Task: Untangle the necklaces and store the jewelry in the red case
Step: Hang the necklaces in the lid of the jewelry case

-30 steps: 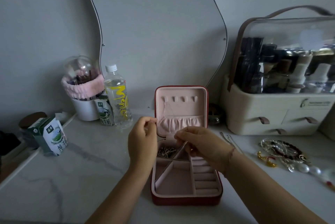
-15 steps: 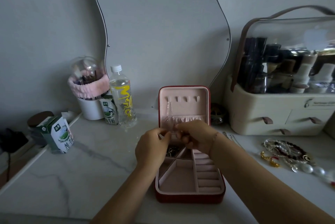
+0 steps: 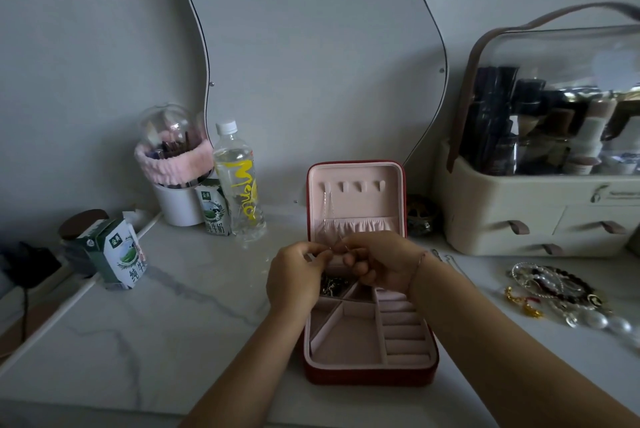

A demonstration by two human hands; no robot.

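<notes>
Standing near the left edge of the marble table [image 3: 173, 341] is a milk carton [image 3: 116, 252], with a water bottle [image 3: 239, 181] further back. At the front middle, the left hand [image 3: 298, 275] pinches a thin silver necklace [image 3: 329, 216] that hangs from the leftmost hook in the upright lid of the open red case [image 3: 367, 375]. The right hand [image 3: 377, 261] pinches the same chain just beside it. A tangle of pearl and bead jewelry [image 3: 554, 285] lies near the right edge

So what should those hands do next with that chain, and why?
Probably tuck the chain's loose end into the gathered pocket: it hangs from the leftmost hook, and left hand and right hand pinch it beside that pocket.
</notes>
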